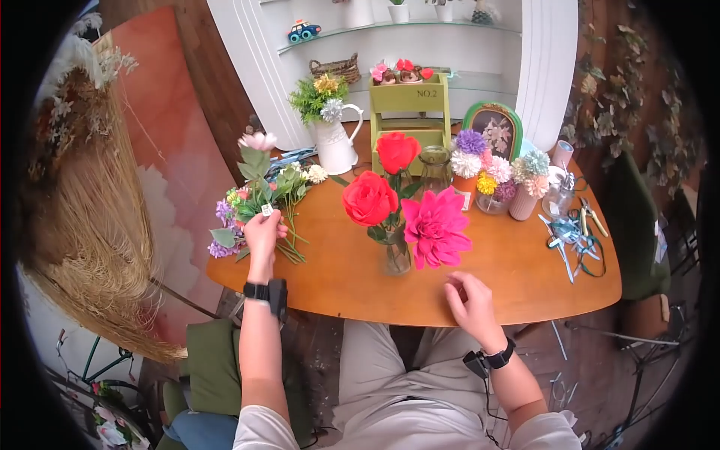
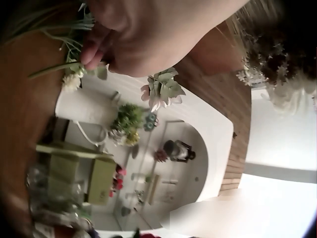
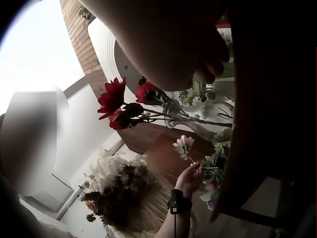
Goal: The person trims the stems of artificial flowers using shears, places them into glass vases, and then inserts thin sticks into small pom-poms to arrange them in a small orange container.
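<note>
My left hand [image 1: 262, 238] pinches the green stem [image 2: 52, 71] of a pale pink artificial flower [image 1: 259, 141] at the table's left side. The bloom stands above my fingers, with grey-green leaves [image 2: 171, 85] below its petals. Under and beside that hand lies a pile of loose flowers with purple blossoms [image 1: 223, 212], their stems pointing toward me. My right hand [image 1: 472, 304] holds nothing, its fingers loosely curled over the front edge. Just beyond it, a glass vase [image 1: 395, 259] carries a large magenta flower [image 1: 436, 227] and two red roses [image 1: 370, 199].
Behind the pile stands a white pitcher [image 1: 334, 150] of greenery. A green wooden stand [image 1: 409, 112] marked NO.2 is at the back. Pompom flowers [image 1: 466, 164] in vases fill the right rear. Blue ribbons [image 1: 574, 240] and pliers [image 1: 596, 217] lie near the right edge.
</note>
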Tool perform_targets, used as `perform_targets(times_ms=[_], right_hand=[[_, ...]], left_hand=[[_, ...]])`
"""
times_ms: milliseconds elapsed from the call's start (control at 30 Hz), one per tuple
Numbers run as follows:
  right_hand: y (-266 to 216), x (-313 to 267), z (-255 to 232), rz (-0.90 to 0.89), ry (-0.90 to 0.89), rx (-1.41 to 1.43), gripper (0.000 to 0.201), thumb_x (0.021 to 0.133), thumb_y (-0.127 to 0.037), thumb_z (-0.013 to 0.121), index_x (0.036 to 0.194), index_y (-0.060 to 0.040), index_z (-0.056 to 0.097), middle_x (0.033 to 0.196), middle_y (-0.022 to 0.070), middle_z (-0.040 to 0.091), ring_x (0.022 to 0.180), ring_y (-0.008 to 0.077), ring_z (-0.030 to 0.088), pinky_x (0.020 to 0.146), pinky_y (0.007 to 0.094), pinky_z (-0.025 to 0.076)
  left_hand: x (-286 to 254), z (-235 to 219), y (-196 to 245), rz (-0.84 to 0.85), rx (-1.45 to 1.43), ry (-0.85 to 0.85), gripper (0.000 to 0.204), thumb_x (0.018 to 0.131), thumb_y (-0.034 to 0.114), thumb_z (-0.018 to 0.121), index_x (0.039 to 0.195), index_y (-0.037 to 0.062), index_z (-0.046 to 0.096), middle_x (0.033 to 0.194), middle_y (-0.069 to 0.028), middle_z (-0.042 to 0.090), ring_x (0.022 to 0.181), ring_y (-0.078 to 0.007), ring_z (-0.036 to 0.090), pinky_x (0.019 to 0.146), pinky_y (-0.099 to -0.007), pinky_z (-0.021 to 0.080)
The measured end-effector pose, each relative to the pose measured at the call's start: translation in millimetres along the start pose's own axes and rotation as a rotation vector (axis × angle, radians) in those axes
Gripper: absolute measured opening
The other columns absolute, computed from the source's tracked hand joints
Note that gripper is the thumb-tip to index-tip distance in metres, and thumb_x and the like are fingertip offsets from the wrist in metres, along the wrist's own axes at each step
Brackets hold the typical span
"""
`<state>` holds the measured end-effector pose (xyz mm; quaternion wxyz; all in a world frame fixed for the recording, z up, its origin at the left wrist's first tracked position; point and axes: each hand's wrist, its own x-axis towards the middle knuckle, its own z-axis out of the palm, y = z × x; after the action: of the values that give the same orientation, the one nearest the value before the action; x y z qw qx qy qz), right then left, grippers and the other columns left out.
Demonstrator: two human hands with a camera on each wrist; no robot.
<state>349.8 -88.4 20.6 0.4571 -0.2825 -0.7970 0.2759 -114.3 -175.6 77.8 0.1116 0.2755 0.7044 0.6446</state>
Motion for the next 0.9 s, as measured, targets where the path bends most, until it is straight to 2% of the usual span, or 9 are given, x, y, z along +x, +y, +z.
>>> perform_targets(times_ms=[67,167,200,333,433,567,633,667,900], right_hand=[[4.9,-0.2,-1.2,0.103,0.01,0.09,0.022,0.097,-0.007,0.071,0.116,0.0022,0.068,0.088,0.0127,0.073,0.069,0.0176,0.069,0.065,0.0309,0.056],[6.4,1.1,-3.7,0.177,0.004,0.106,0.022,0.098,-0.008,0.07,0.117,0.0018,0.067,0.087,0.0119,0.073,0.069,0.0171,0.069,0.065,0.0312,0.056],[10.7,-0.6,-1.9,0.19,-0.003,0.104,0.023,0.098,-0.009,0.07,0.118,0.0016,0.067,0.086,0.0118,0.073,0.069,0.0182,0.069,0.065,0.0317,0.056],[8.3,-1.4,-0.8,0.151,-0.026,0.093,0.024,0.097,-0.008,0.07,0.118,0.0019,0.067,0.085,0.0124,0.072,0.068,0.0209,0.069,0.065,0.0325,0.056],[5.7,-0.6,-2.0,0.153,-0.043,0.092,0.024,0.096,-0.008,0.07,0.118,0.0019,0.067,0.085,0.0124,0.071,0.068,0.0212,0.068,0.065,0.0325,0.056],[7.9,-2.1,0.4,0.168,-0.072,0.08,0.024,0.096,-0.008,0.07,0.117,0.002,0.067,0.084,0.0126,0.07,0.068,0.0222,0.068,0.066,0.0336,0.056],[9.3,-1.3,1.5,0.174,-0.087,0.059,0.023,0.096,-0.008,0.07,0.116,0.0021,0.067,0.083,0.0128,0.069,0.069,0.0227,0.068,0.066,0.0343,0.055],[9.0,-2.0,1.5,0.179,-0.089,0.054,0.023,0.096,-0.009,0.07,0.116,0.002,0.067,0.084,0.013,0.069,0.069,0.0232,0.068,0.066,0.0346,0.055],[6.5,-4.8,-0.8,0.19,-0.08,0.037,0.023,0.096,-0.009,0.07,0.116,0.0003,0.066,0.085,0.0135,0.069,0.072,0.0265,0.068,0.069,0.037,0.056]], left_hand=[[35.1,7.4,-37.6,-0.069,0.205,0.078,0.016,0.093,0.012,0.073,0.095,-0.0045,0.07,0.074,-0.0085,0.072,0.053,-0.0158,0.067,0.049,-0.0297,0.053],[43.2,21.0,-52.2,0.095,0.466,0.236,0.029,0.087,0.009,0.071,0.109,-0.0051,0.059,0.068,-0.0142,0.07,0.045,-0.0264,0.067,0.044,-0.0392,0.053],[35.3,25.4,-36.5,0.013,0.505,0.221,0.039,0.086,0.01,0.072,0.117,-0.004,0.053,0.081,-0.019,0.072,0.063,-0.032,0.073,0.058,-0.0439,0.058],[38.1,25.4,-58.0,0.249,0.732,0.319,0.044,0.087,0.013,0.075,0.123,-0.002,0.053,0.116,-0.0291,0.063,0.106,-0.0459,0.065,0.091,-0.0545,0.054],[-9.7,40.5,-9.3,0.339,0.835,0.426,0.044,0.091,0.012,0.072,0.127,-0.0017,0.052,0.119,-0.0284,0.063,0.1,-0.0459,0.067,0.087,-0.0539,0.054],[-36.0,45.6,-5.1,0.6,0.613,0.022,0.025,0.093,0.012,0.073,0.113,-0.0027,0.067,0.105,-0.0167,0.07,0.087,-0.0303,0.069,0.077,-0.0425,0.055],[-89.6,68.8,49.1,0.318,0.358,-0.218,0.02,0.092,0.01,0.076,0.107,-0.0012,0.073,0.097,-0.0096,0.07,0.074,-0.0163,0.063,0.069,-0.0308,0.052],[-105.3,78.1,59.0,0.431,0.223,-0.316,0.025,0.091,0.009,0.077,0.114,0.0004,0.072,0.097,-0.0074,0.069,0.067,-0.0096,0.055,0.065,-0.0251,0.048],[-151.1,115.9,95.6,0.492,0.278,-0.415,0.027,0.083,0.005,0.078,0.109,-0.0021,0.071,0.088,-0.0054,0.059,0.068,-0.0107,0.052,0.062,-0.0296,0.045]])
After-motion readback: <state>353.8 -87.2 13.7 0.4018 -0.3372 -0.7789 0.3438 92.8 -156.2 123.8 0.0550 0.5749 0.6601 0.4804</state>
